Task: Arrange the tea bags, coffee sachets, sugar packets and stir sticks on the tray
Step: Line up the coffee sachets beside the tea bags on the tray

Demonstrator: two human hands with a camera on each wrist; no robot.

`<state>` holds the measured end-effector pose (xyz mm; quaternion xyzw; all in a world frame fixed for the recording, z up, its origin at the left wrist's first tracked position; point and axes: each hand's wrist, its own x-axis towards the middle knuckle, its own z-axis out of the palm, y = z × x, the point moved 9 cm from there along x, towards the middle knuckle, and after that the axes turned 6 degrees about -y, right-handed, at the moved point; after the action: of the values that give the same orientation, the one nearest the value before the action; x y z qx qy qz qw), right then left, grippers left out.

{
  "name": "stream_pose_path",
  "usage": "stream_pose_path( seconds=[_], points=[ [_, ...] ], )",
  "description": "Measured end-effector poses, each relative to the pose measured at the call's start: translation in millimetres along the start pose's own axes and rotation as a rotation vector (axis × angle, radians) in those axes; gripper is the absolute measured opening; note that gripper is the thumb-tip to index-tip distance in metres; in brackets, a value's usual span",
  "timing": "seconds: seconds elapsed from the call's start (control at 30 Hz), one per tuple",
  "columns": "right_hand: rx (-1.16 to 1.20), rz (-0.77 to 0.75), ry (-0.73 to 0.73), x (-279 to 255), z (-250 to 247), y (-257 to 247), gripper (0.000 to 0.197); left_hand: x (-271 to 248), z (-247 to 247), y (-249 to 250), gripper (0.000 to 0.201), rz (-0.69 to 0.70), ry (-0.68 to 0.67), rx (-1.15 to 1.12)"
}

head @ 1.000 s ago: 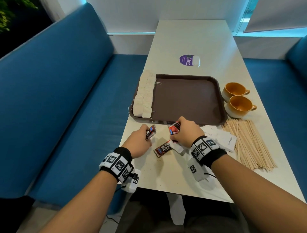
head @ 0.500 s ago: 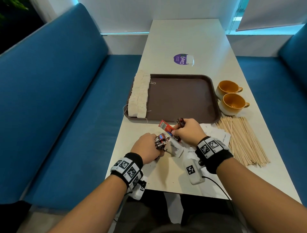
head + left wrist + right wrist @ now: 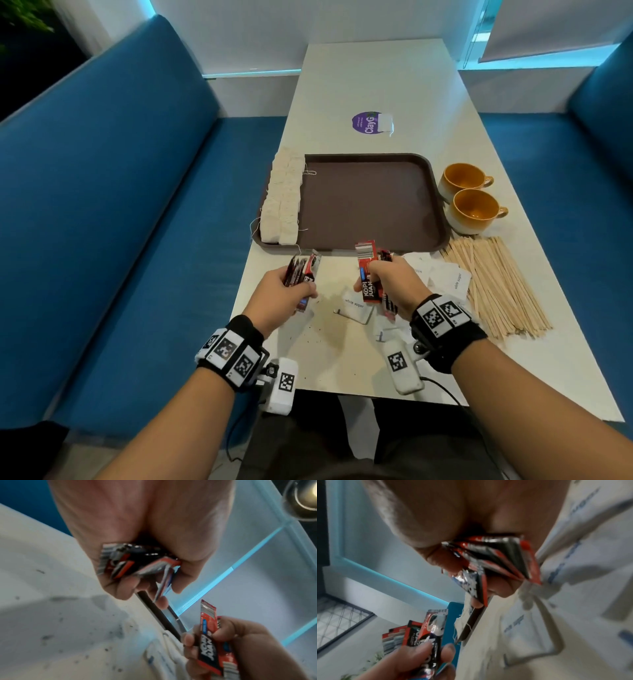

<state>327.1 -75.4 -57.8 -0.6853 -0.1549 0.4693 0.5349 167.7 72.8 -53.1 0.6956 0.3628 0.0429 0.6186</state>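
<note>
A brown tray (image 3: 370, 205) lies on the white table, with a row of white tea bags (image 3: 282, 202) along its left edge. My left hand (image 3: 284, 294) grips a bunch of red and black coffee sachets (image 3: 303, 274) just in front of the tray; the bunch shows in the left wrist view as coffee sachets (image 3: 133, 562). My right hand (image 3: 394, 287) holds more coffee sachets (image 3: 368, 274) upright, seen close as coffee sachets (image 3: 496, 561). White sugar packets (image 3: 445, 277) lie under and right of it. Wooden stir sticks (image 3: 493, 284) lie in a pile at right.
Two orange cups (image 3: 469, 198) stand right of the tray. A purple sticker (image 3: 368, 122) is on the far table. One sugar packet (image 3: 356, 308) lies between my hands. Blue bench seats (image 3: 120, 222) flank the table on both sides.
Both hands have lifted off the table with their sachets and drawn apart; the loose sachet that lay between them a second ago is gone from the table.
</note>
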Motion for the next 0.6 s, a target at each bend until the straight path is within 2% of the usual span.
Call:
stream_pose_path(
  seconds=[0.1,0.2,0.3,0.4,0.47,0.57,0.6],
  points=[
    [0.104,-0.003,-0.039,1,15,-1,0.021,0,13,5,0.008,0.006,-0.055,-0.209],
    [0.181,-0.034,-0.030,3,27,-5,0.027,2,35,5,0.016,-0.015,-0.152,-0.387],
    [0.167,-0.084,0.062,7,26,-10,0.018,4,51,5,0.029,-0.003,-0.186,-0.415],
    [0.168,-0.118,0.099,8,26,-14,0.016,11,57,-1,0.032,0.000,-0.182,-0.408],
    [0.214,-0.138,0.068,8,29,-17,0.027,13,60,-3,0.032,-0.004,-0.191,-0.409],
    [0.237,-0.201,-0.004,8,36,-26,0.056,6,71,4,0.050,0.006,-0.281,-0.493],
    [0.236,-0.227,-0.018,9,39,-29,0.059,4,76,8,0.054,0.022,-0.324,-0.498]
  ],
)
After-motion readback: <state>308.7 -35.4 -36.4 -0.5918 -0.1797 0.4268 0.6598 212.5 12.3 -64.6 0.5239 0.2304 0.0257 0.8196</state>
